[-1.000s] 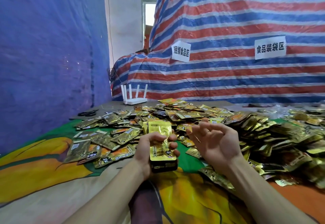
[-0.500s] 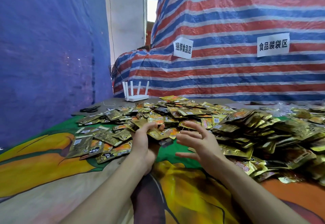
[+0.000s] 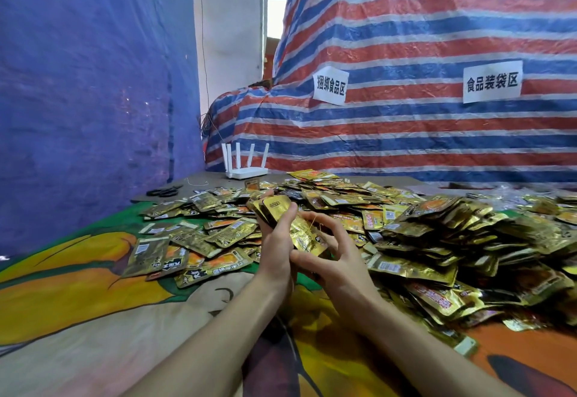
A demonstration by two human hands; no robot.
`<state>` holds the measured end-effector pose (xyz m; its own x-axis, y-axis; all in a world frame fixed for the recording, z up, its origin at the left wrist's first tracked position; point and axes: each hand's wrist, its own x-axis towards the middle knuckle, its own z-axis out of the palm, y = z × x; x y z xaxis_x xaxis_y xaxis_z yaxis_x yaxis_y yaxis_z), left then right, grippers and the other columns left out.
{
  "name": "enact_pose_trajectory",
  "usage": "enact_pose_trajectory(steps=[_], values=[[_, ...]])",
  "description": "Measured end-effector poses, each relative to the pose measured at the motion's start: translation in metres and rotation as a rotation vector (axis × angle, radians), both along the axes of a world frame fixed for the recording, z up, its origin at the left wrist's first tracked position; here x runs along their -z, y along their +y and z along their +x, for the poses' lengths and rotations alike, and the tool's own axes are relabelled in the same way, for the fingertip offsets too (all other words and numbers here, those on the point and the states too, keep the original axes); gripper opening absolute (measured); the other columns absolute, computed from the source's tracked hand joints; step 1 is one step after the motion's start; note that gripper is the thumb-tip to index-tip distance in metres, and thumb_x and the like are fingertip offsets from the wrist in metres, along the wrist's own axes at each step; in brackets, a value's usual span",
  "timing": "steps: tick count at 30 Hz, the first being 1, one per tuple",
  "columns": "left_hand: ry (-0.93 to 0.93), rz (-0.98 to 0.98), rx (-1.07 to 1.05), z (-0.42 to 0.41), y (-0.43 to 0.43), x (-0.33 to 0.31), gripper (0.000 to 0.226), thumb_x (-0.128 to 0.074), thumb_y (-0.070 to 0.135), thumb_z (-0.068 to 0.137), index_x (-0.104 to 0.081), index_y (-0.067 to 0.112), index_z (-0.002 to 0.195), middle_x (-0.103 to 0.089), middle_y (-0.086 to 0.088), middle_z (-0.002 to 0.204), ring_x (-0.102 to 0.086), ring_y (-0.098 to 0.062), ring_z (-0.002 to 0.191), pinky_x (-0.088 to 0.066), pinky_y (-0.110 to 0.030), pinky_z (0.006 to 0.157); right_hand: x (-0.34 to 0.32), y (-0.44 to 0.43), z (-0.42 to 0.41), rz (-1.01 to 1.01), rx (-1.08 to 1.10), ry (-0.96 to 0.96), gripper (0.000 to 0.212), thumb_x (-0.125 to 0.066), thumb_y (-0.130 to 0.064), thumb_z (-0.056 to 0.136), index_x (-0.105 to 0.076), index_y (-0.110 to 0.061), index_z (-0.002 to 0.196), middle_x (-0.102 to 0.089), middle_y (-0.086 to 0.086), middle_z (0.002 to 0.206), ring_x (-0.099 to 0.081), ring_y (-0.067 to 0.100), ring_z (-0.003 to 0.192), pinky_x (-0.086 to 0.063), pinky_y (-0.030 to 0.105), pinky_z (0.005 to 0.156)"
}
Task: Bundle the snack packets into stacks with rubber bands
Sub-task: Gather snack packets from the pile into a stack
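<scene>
Small stack of gold foil snack packets [image 3: 281, 209] is held upright-tilted above the near edge of the loose heap, clenched in the left hand [image 3: 276, 240], with the grip wrapped round its lower half. The right hand [image 3: 340, 259] is set just beside it, fingers curled. A thin yellow rubber band [image 3: 312, 223] appears hooked over the index finger and drawn taut toward the stack's lower right side. How far the band is round the stack cannot be told, as the line is very fine. The band is judged not yet fully seated.

Risks from here:
- Band could snap off the fingertip if stretched too wide and be lost in the heap.
- Packets look fanned at the top. Foil is likely slick, so one may be squeezed out sideways when the band tightens.
- Band could be caught on one corner only, leaving the bundle loose.
- Left grip could be trapped under the band if not shifted.

The loose pile of gold packets [image 3: 437, 231] is spread over the bench covered with a printed cloth [image 3: 93, 318]. A white router [image 3: 246, 172] and black scissors [image 3: 162, 192] are seen at the far end.
</scene>
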<state>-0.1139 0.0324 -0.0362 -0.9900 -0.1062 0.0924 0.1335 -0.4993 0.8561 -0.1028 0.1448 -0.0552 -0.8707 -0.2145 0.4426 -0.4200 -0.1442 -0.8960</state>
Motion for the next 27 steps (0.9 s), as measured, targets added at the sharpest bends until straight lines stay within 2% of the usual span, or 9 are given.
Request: enact_pose_trajectory(steps=[2,3,7,11,13,16,20,24,27], values=[[0.06,0.03,-0.003,0.0,0.001,0.001,0.048,-0.067,0.044,0.089,-0.065,0.015,0.127,-0.066,-0.015,0.128,-0.065,-0.032,0.116,-0.05,-0.05,0.102,-0.001,0.002,0.0,0.019,0.065,0.045,0.065,-0.089,-0.032,0.059,-0.065,-0.046,0.117,-0.064,-0.026,0.123,-0.053,-0.005,0.123,-0.052,0.045,0.102],[0.072,0.041,0.007,0.002,0.001,0.0,0.048,-0.067,0.042,0.088,-0.065,0.013,0.126,-0.067,-0.016,0.126,-0.067,-0.032,0.113,-0.054,-0.047,0.096,-0.002,0.002,0.001,0.016,0.085,0.053,0.064,-0.089,-0.033,0.057,-0.065,-0.046,0.115,-0.064,-0.026,0.12,-0.054,-0.006,0.121,-0.053,0.043,0.1],[0.028,0.035,0.119,0.007,0.001,-0.001,0.055,-0.07,0.048,0.08,-0.069,0.008,0.118,-0.071,-0.017,0.113,-0.072,-0.031,0.103,-0.057,-0.041,0.084,-0.002,0.002,0.002,-0.007,0.128,0.039,0.065,-0.091,-0.034,0.055,-0.063,-0.046,0.112,-0.064,-0.013,0.122,-0.059,0.023,0.122,-0.057,0.039,0.081],[0.052,-0.001,0.23,0.009,0.002,0.0,0.043,-0.07,0.051,0.082,-0.078,0.014,0.102,-0.075,-0.016,0.102,-0.074,-0.03,0.097,-0.06,-0.035,0.072,-0.003,0.003,0.002,-0.061,0.091,-0.031,0.063,-0.091,-0.032,0.056,-0.065,-0.042,0.113,-0.065,-0.001,0.126,-0.059,0.028,0.123,-0.059,0.053,0.089],[0.061,-0.02,0.238,0.009,0.005,0.001,0.046,-0.07,0.053,0.079,-0.079,0.014,0.102,-0.075,-0.014,0.102,-0.073,-0.028,0.099,-0.059,-0.034,0.073,-0.004,0.003,0.003,-0.051,0.094,-0.05,0.065,-0.089,-0.035,0.056,-0.064,-0.04,0.116,-0.068,-0.001,0.123,-0.065,0.02,0.116,-0.061,0.046,0.087],[0.046,0.021,0.217,0.008,0.006,0.001,0.052,-0.074,0.054,0.073,-0.079,0.013,0.103,-0.074,-0.013,0.109,-0.072,-0.029,0.104,-0.059,-0.037,0.078,-0.007,0.004,0.004,-0.045,0.055,-0.057,0.068,-0.087,-0.036,0.055,-0.065,-0.035,0.119,-0.072,-0.01,0.11,-0.071,0.006,0.099,-0.06,0.026,0.074],[0.055,0.075,0.207,0.004,0.002,0.001,0.042,-0.07,0.052,0.079,-0.081,0.014,0.092,-0.076,-0.01,0.096,-0.074,-0.028,0.094,-0.06,-0.036,0.072,-0.011,0.004,0.002,0.007,0.011,-0.061,0.073,-0.078,-0.027,0.055,-0.063,-0.027,0.127,-0.073,-0.005,0.111,-0.071,0.008,0.091,-0.051,0.015,0.062],[0.109,0.051,0.185,0.002,0.002,-0.001,0.041,-0.065,0.051,0.077,-0.081,0.015,0.087,-0.075,-0.009,0.091,-0.074,-0.025,0.089,-0.061,-0.035,0.073,-0.013,0.004,0.003,0.05,0.032,-0.075,0.066,-0.07,-0.031,0.06,-0.066,-0.024,0.126,-0.074,-0.005,0.104,-0.07,0.005,0.08,-0.051,0.018,0.062],[0.127,0.013,0.164,0.002,0.003,0.0,0.046,-0.061,0.053,0.08,-0.08,0.015,0.095,-0.075,-0.011,0.1,-0.073,-0.027,0.097,-0.06,-0.036,0.073,-0.015,0.01,0.0,0.044,0.034,-0.13,0.056,-0.066,-0.031,0.063,-0.072,-0.023,0.118,-0.073,0.006,0.108,-0.073,0.019,0.087,-0.058,0.033,0.07]])
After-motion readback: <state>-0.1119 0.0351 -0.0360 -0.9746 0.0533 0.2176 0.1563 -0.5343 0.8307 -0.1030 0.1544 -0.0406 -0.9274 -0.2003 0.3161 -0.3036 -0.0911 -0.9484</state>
